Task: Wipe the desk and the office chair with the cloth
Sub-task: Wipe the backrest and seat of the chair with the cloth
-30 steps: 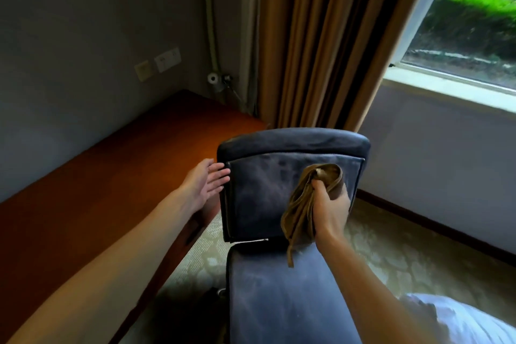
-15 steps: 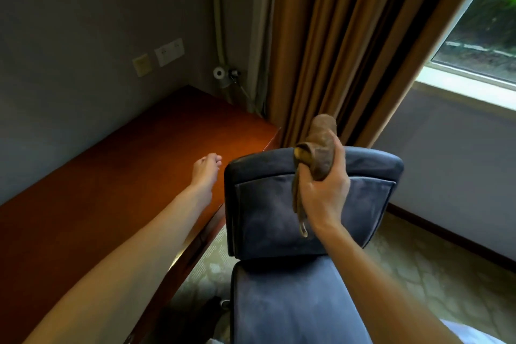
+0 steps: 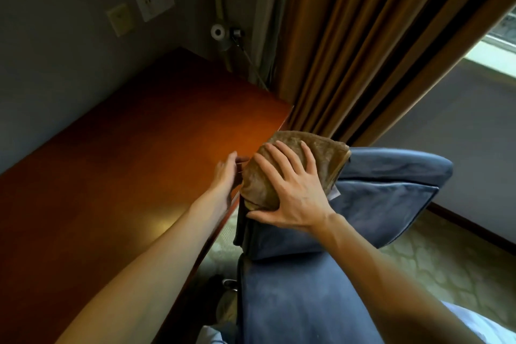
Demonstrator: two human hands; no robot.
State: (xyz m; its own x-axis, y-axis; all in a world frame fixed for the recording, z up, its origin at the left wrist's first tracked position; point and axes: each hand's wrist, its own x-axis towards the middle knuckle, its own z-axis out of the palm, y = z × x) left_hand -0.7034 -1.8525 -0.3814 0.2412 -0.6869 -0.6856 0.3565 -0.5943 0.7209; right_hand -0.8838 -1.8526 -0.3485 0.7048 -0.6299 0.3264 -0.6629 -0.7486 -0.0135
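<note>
Room corner: grey wall [image 3: 55, 64] with two wall sockets [image 3: 155, 0], heavy gold-brown pleated curtain [image 3: 363, 50], a strip of window [image 3: 502, 45] at far right, pale patterned carpet [image 3: 446, 265] below.

Long reddish-brown polished wooden desk [image 3: 125, 176] runs along the wall on the left. The blue-grey upholstered office chair [image 3: 377, 204] stands just beside its near edge, with the back rest facing the camera.

Folded brown soft cloth [image 3: 321, 153] lies draped over the upper left corner of the chair's back rest, partly hanging down the front face.

Right hand [image 3: 293, 190]: flat on the cloth with fingers spread and straight and the thumb out along the lower edge. It is pressing the cloth onto the chair, not clutching it.

Left hand [image 3: 226, 173]: seen edge-on between the desk edge and the chair's left side, just beside the cloth. Fingers look extended and lie against the side of the back rest; it holds nothing. Contact with the chair is likely, but the fingertips are partly hidden behind the cloth, so I cannot confirm it.

Both forearms are bare.
</note>
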